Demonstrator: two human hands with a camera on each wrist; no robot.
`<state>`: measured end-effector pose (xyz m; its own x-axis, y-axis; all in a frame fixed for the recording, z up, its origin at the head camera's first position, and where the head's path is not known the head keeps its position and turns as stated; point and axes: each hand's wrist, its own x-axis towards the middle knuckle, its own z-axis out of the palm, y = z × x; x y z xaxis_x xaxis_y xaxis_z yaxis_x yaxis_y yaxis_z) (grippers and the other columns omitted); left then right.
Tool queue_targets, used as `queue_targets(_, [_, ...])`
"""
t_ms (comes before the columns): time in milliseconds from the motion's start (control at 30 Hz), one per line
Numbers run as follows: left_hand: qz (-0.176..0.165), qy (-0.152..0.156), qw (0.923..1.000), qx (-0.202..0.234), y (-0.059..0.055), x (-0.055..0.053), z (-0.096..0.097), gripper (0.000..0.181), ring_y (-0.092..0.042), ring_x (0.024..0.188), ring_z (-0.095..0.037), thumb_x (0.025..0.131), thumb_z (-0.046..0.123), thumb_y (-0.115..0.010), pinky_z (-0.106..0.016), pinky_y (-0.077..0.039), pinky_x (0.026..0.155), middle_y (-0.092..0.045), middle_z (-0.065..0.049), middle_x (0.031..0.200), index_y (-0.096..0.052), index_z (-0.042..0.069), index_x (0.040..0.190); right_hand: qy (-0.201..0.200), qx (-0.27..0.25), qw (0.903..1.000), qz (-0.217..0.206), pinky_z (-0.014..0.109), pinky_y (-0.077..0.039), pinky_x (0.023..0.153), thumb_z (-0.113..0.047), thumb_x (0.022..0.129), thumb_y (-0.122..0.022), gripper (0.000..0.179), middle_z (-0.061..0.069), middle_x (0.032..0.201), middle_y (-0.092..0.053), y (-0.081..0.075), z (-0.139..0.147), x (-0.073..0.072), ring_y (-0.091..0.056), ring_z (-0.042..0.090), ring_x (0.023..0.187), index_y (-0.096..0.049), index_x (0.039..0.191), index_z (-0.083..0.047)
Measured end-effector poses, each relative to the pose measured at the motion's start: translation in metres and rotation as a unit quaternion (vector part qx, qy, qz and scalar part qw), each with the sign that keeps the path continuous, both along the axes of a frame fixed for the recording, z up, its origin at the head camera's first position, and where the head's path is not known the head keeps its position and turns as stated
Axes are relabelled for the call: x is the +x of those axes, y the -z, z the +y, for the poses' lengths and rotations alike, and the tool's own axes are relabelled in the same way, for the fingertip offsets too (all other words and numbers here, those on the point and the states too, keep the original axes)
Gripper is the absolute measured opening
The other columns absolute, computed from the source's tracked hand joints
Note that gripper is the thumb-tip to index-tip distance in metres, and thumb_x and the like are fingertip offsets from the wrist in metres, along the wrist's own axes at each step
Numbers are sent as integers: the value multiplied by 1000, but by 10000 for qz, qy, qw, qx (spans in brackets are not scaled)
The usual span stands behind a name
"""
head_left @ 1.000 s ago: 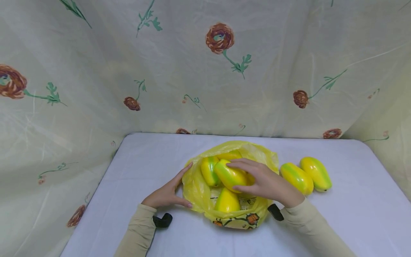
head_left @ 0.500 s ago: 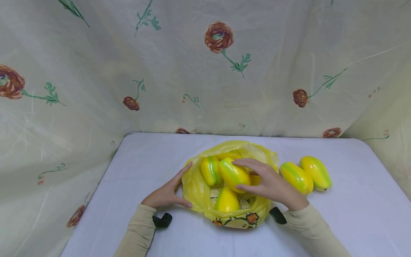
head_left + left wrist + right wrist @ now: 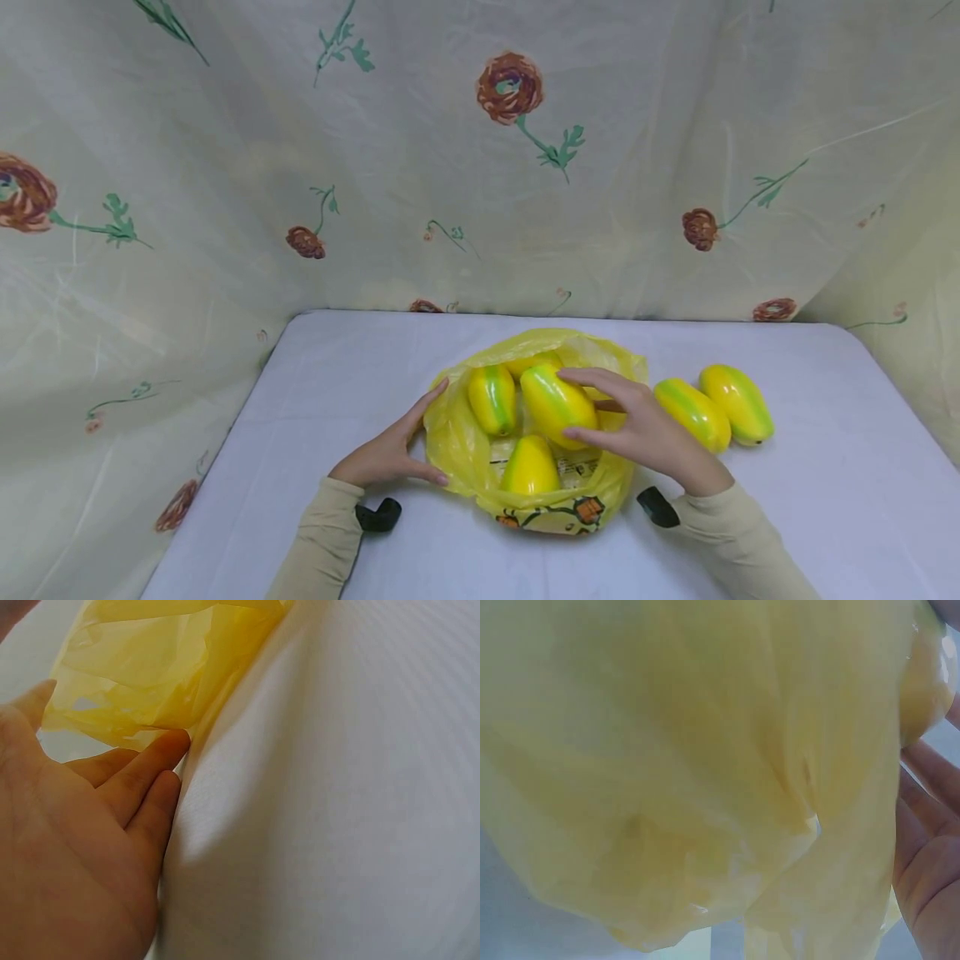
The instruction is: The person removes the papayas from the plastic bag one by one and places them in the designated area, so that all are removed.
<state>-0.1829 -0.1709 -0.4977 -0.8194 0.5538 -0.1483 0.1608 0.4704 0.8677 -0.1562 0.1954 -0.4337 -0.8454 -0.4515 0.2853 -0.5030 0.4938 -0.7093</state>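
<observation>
In the head view a yellow plastic bag (image 3: pixel 456 437) stands with its mouth wide, a cartoon print on its front. My right hand (image 3: pixel 651 433) reaches over its right rim and grips a yellow-green mango (image 3: pixel 557 407) between thumb and fingers, above the bag's mouth. Several more mangoes lie inside, among them a left mango (image 3: pixel 492 402) and a front mango (image 3: pixel 531 467). My left hand (image 3: pixel 388 454) rests against the bag's left side, fingers extended; its fingertips meet the yellow plastic in the left wrist view. Bag plastic hides much of the right wrist view.
Two mangoes, a nearer mango (image 3: pixel 692 414) and a farther mango (image 3: pixel 738 405), lie side by side right of the bag. The white-covered table (image 3: pixel 360 358) ends at a flowered curtain (image 3: pixel 405 150) behind and at the sides.
My right hand has shifted slightly right, carrying the gripped mango away from the left mango inside the bag. The left hand and the bag have stayed nearly still.
</observation>
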Motion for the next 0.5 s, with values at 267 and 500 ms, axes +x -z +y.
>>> queue_targets(267, [-14,-36,10000,-90,1,0,0,124,-6,152,-17,61,44,-91,-56,-12,122,-5,16,163,-5,57,149,97,-181,9997,-143,36,-57,90,-30,83,-78,64,-6,144,-51,-3,6,2,-53,19,128,-49,141,-31])
queue_targets(500, [22,-42,9999,-101,1,0,1,123,-5,152,-19,62,42,-91,-57,-11,122,-5,15,163,-5,55,149,259,-208,9994,-132,38,-56,92,-28,83,-77,64,-3,145,-51,-6,16,3,-52,21,129,-49,141,-29])
